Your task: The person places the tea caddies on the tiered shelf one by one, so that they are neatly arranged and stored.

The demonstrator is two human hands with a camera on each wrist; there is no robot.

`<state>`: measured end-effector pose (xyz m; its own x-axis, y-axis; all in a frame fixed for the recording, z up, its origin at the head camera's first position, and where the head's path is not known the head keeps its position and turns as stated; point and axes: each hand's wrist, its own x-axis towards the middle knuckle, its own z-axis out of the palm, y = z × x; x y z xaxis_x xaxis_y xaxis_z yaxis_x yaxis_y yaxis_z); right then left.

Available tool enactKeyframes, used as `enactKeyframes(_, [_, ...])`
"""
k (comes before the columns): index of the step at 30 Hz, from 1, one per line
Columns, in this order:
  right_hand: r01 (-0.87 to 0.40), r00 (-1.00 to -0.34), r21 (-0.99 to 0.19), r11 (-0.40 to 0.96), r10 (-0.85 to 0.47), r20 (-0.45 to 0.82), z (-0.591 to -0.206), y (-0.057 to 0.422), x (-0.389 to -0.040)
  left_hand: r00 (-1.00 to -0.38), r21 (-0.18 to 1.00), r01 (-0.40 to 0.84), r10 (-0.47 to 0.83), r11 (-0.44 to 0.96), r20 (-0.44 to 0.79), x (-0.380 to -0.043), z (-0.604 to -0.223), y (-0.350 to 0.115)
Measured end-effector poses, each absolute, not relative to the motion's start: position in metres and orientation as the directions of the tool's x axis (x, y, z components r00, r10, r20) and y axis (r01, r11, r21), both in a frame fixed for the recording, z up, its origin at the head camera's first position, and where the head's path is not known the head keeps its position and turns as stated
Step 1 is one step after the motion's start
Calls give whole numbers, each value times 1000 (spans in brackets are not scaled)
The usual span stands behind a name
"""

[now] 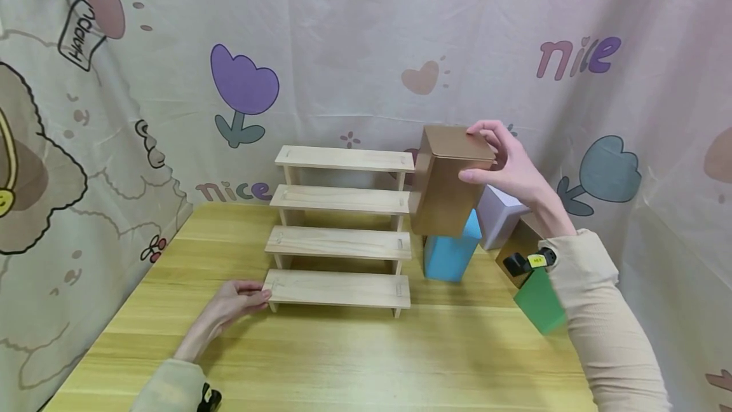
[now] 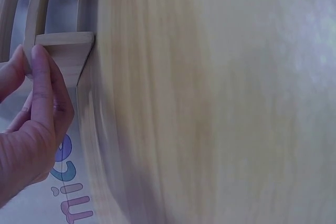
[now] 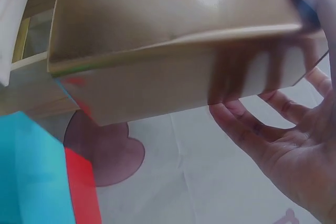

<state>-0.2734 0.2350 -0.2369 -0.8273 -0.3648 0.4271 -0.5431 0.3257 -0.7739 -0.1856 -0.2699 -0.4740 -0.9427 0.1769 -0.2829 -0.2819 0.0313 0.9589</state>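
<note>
Gold-brown and glossy, a tall rectangular box is gripped near its top by the right hand, thumb on one face and fingers spread over the others. It is held up in the air beside the right end of the stepped rack, towards the surface's back edge; its lower part hides some of the blue box. The left hand pinches the left end of the lowest plank of the pale, grained wooden stepped rack, which has four flat treads on upright supports. The blue box, upright by the rack, shows a red side in the right wrist view. Beyond it, near the back right corner of the surface, a lavender box is partly covered by the raised box. A second brown box and a green box are partly hidden by the right wrist's black strap and the ribbed beige sleeve. The strap's yellow label is too small to read. The surface's yellowish wood has streaky grain; its front edge is cut off. Creased printed cloth hangs behind.
</note>
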Motion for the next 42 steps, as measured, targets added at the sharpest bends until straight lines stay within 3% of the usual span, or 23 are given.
enactKeyframes(8, [-495,-864,-767,407,-322,387,-222,212,-292,-940,957,-289,188,4,-285,-186,-474,-270])
enactKeyframes(42, [-555,-821,-809,190,-283,497,-209,105,-360,-934,950,-312,191,-20,-303,-186,-473,-269])
